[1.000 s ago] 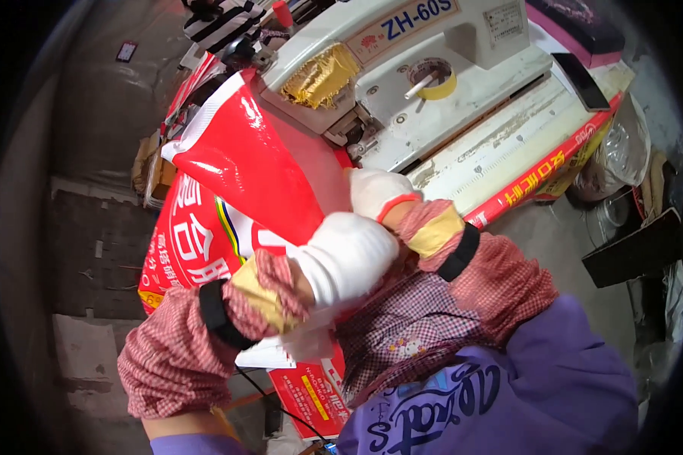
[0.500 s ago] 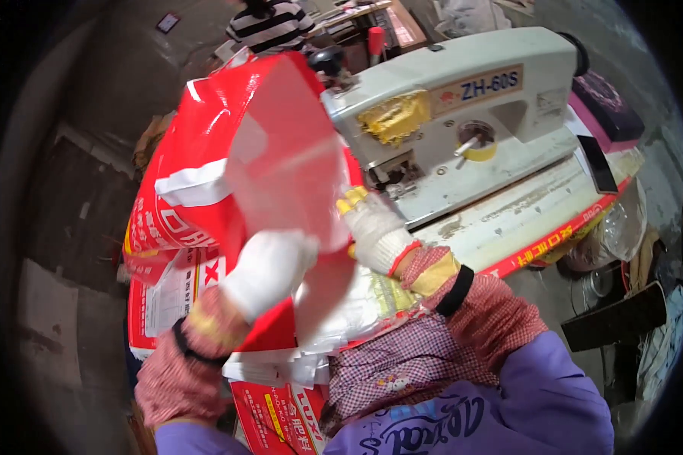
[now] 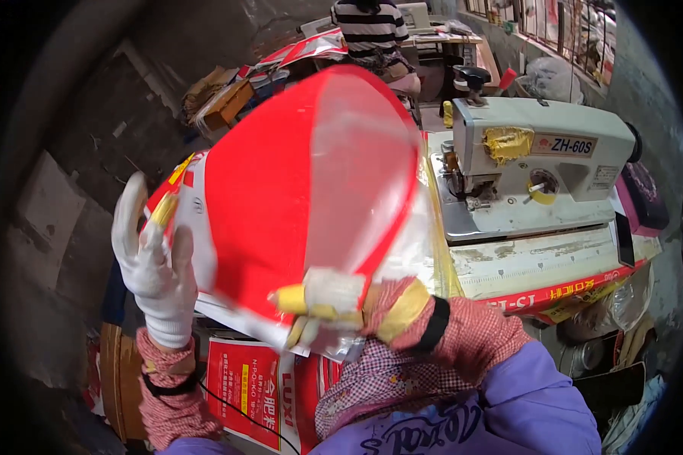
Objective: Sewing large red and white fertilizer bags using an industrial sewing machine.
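Observation:
A large red plastic sack (image 3: pixel 262 182) billows across the middle, smeared by motion, its pale inner side (image 3: pixel 360 167) turned to the right. My right hand (image 3: pixel 322 299), in a white glove with yellow fingertips, pinches the sack's near edge. At the sack's left side my left hand (image 3: pixel 155 265) is raised in a white glove, fingers spread and pointing up; it holds nothing. Right of the sack stands a pale industrial sewing machine (image 3: pixel 539 178), its needle end facing the sack and a yellow patch (image 3: pixel 508 144) on its front.
More red-and-white printed sacks (image 3: pixel 243 387) lie below, beside my checked apron (image 3: pixel 391 379). A phone (image 3: pixel 624 239) and a dark-and-pink box (image 3: pixel 641 197) rest at the table's right end. Behind, a person in a striped top (image 3: pixel 368 34) sits at another table. Cardboard (image 3: pixel 228 106) is piled far left.
My left hand has moved left, its fingers now spread. My right hand has come down and left onto the sack's edge. The sack has swung and opened out, and the view has shifted.

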`<action>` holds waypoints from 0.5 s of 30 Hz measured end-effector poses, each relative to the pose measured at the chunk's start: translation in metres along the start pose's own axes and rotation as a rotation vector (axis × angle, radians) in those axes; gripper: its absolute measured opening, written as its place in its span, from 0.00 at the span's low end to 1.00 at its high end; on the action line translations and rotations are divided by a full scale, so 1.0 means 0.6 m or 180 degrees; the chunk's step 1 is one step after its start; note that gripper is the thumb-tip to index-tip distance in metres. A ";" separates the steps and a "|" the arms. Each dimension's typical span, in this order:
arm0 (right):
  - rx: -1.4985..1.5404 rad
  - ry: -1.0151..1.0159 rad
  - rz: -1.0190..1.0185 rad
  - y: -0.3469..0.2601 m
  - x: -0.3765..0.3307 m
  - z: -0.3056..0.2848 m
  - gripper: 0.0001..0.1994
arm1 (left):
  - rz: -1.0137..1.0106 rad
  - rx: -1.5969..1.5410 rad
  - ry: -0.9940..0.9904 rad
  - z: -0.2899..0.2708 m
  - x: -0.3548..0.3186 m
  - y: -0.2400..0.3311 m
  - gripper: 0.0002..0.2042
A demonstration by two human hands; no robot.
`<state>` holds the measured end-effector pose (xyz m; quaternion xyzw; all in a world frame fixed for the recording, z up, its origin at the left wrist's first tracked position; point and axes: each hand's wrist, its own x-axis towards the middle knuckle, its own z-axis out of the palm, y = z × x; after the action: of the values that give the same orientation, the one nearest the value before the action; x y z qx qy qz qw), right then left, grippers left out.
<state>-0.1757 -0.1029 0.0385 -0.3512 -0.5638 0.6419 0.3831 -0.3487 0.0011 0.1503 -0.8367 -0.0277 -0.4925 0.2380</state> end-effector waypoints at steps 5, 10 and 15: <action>0.0855 -0.1512 0.0270 0.080 -0.019 0.137 0.21 | -0.3273 0.0416 -0.0147 -0.061 -0.205 0.011 0.20; 0.0752 -0.1029 0.0767 0.182 -0.071 0.131 0.14 | -0.5616 -0.1011 0.0092 -0.122 -0.389 0.123 0.21; 0.2570 0.0545 -0.0044 0.194 -0.203 -0.021 0.28 | -0.6015 -0.3379 -0.0302 -0.139 -0.390 0.275 0.21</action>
<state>-0.1197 -0.2137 -0.0760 -0.2209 -0.2351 0.7774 0.5399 -0.4903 -0.1362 -0.0735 -0.4916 -0.4534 -0.3930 -0.6311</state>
